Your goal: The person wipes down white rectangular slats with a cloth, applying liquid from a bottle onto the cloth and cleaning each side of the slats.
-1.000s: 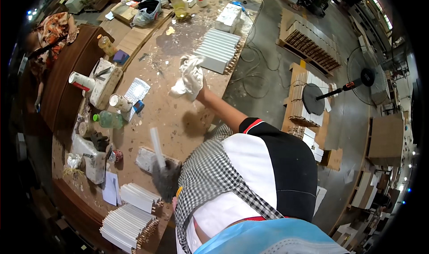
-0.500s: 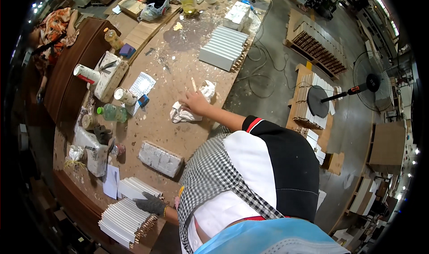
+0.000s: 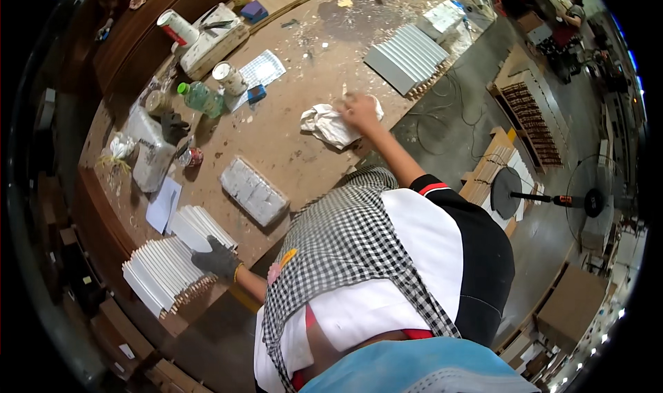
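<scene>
Change: since 0.5 s ago, left hand (image 3: 218,260) stays on white slat stack (image 3: 166,272); right hand (image 3: 359,106) now pressed on rag.
Left hand: dark glove, fingers curled over stack's top slats, at bench (image 3: 290,144) near-left corner.
Right hand: bare, flat on white rag (image 3: 330,125); grip cannot tell.
Rag: crumpled, by bench right edge.
Nearby: grey block (image 3: 253,190) mid-bench; second slat stack (image 3: 407,58) toward far-right edge.

green bottle (image 3: 202,97) | tin can (image 3: 230,79) | grey block (image 3: 253,190) | standing fan (image 3: 510,193) on floor
</scene>
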`<action>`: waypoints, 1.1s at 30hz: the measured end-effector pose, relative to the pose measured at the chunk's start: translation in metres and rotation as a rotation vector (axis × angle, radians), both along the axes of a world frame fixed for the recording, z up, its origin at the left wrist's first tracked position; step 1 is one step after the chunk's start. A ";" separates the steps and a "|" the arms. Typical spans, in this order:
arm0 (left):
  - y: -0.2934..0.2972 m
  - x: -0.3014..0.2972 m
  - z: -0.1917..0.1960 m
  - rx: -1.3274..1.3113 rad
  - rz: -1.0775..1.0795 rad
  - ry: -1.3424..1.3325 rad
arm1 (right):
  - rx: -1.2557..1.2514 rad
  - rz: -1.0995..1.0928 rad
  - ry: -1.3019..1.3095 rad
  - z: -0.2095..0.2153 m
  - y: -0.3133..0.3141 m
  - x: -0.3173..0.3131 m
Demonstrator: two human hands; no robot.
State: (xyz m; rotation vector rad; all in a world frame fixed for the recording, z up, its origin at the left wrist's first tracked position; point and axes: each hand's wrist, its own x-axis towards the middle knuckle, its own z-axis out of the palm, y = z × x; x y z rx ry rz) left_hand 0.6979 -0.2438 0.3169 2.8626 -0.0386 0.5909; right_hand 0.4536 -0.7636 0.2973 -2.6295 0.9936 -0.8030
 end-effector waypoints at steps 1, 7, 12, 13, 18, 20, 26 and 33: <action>-0.002 -0.002 0.002 -0.063 0.011 0.006 | 0.018 -0.103 -0.035 -0.002 -0.022 -0.008; -0.009 -0.015 0.026 0.171 0.079 -0.114 | -0.243 -0.454 0.313 0.021 -0.093 -0.051; -0.035 -0.031 0.072 0.133 -0.019 -0.442 | -0.109 -0.325 0.289 0.023 -0.086 -0.055; -0.040 -0.038 0.081 -0.086 -0.021 -0.420 | -0.038 -0.328 0.287 0.010 -0.103 -0.058; -0.027 -0.064 0.094 -0.108 -0.018 -0.252 | 0.000 -0.270 0.242 -0.001 -0.131 -0.056; -0.018 -0.074 0.091 -0.122 0.020 -0.238 | 0.379 -0.086 -0.005 -0.006 -0.117 -0.027; 0.008 -0.099 0.070 -0.273 0.045 -0.192 | 1.367 0.477 0.170 0.074 0.082 0.108; 0.022 -0.086 0.080 -0.620 0.010 -0.046 | 1.039 0.838 0.133 0.043 0.196 0.156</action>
